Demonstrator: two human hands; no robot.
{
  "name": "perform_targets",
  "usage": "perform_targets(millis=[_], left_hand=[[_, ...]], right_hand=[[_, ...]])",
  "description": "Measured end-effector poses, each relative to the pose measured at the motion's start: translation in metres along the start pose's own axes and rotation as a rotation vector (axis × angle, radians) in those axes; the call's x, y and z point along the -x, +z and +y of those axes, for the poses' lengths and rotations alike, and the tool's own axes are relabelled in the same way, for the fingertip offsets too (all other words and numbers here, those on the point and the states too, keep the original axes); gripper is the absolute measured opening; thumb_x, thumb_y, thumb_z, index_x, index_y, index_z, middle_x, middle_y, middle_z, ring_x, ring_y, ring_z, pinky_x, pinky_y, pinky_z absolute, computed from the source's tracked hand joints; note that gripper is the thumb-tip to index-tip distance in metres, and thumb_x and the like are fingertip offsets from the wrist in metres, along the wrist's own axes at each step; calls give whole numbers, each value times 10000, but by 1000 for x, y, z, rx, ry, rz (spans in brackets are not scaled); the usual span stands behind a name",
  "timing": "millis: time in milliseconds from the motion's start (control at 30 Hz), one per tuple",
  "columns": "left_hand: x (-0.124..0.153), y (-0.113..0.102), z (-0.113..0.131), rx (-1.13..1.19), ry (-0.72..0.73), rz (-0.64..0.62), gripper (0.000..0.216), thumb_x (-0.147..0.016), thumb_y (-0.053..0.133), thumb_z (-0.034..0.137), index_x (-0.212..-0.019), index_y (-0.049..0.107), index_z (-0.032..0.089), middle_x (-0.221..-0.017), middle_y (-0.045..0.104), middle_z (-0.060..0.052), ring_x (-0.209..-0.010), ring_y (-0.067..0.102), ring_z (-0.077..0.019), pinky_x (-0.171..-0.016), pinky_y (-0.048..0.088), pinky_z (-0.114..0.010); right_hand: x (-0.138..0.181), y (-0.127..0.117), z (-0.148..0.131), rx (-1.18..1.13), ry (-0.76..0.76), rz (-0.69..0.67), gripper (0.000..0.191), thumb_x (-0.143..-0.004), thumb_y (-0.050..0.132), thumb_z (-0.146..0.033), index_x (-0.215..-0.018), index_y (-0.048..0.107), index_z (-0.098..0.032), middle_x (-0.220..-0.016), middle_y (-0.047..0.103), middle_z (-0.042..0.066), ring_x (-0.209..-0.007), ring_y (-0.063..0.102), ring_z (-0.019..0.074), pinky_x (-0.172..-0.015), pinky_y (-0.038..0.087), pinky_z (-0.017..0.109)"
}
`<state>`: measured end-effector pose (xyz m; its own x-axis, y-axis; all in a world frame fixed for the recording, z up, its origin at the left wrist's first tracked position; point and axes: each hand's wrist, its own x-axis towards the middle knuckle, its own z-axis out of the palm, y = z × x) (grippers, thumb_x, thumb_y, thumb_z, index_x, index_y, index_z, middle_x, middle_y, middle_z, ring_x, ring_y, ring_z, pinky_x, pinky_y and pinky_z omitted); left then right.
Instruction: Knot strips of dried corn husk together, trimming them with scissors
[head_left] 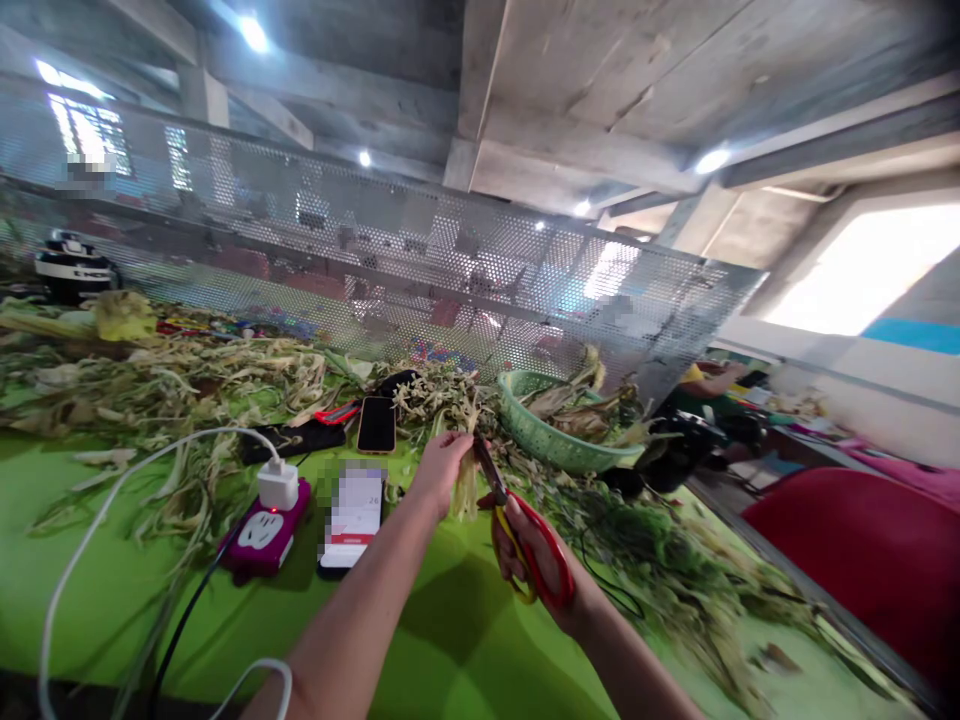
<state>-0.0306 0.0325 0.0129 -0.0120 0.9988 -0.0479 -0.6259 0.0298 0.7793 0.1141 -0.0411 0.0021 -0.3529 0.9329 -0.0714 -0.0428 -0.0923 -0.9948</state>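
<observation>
My left hand (444,468) is closed on a small bunch of pale yellow-green plant strands (466,488), whose ends hang down over the table. In my right hand (536,550) is a pair of scissors (531,545) with one red and one yellow handle loop. Its dark blades point up and left, reaching the bunch beside my left fingers. Whether the blades touch the strands I cannot tell. Just beyond my hands lies a heap of dried plant bits (435,395).
A green plastic basket (555,445) with dry leaves stands right of the heap. Two phones (376,425), (352,525) and a purple power strip (262,535) with a white charger (278,485) lie left. A perforated metal screen (390,260) runs behind. A red chair (862,560) stands right.
</observation>
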Motion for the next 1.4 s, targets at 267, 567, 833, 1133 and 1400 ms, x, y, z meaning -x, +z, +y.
perform_targets(millis=[267,567,833,1133,1400], left_hand=[[-5,-5,-6,-15,6,2,180,-652,705,303,-712,619,157,-709,692,-64,-700,640,-184,-683,482,-296],[-6,-8,-6,-62,17,10,248,-617,728,373,-723,642,167,-696,662,-43,-686,603,-169,-591,414,-252],[-6,-12,-5,-68,17,47,305,-542,791,362,-719,636,168,-664,586,16,-586,499,-97,-547,359,-216],[-4,-9,-2,-58,17,18,340,-534,805,358,-744,624,163,-685,595,10,-569,527,-93,-548,404,-227],[-1,-7,-2,-52,16,-54,333,-569,782,296,-764,539,177,-721,620,-3,-597,597,-129,-561,476,-262]], right_hand=[[-3,3,2,23,-60,43,409,-859,530,-541,-1024,556,-168,-543,368,-86,-365,266,42,-371,263,186],[1,-10,1,96,-68,152,462,-817,548,-588,-1027,563,-177,-517,357,-93,-346,290,39,-358,266,178],[9,-102,-7,966,-147,404,356,-727,641,-448,-1013,638,-235,-710,665,28,-640,619,224,-576,466,301],[23,-113,-41,1437,-71,411,351,-846,479,-426,-1097,669,-269,-1108,683,97,-896,644,322,-694,464,388],[-35,-41,-36,664,-294,45,365,-789,633,-430,-1079,659,-211,-1012,689,51,-928,606,245,-821,460,342]])
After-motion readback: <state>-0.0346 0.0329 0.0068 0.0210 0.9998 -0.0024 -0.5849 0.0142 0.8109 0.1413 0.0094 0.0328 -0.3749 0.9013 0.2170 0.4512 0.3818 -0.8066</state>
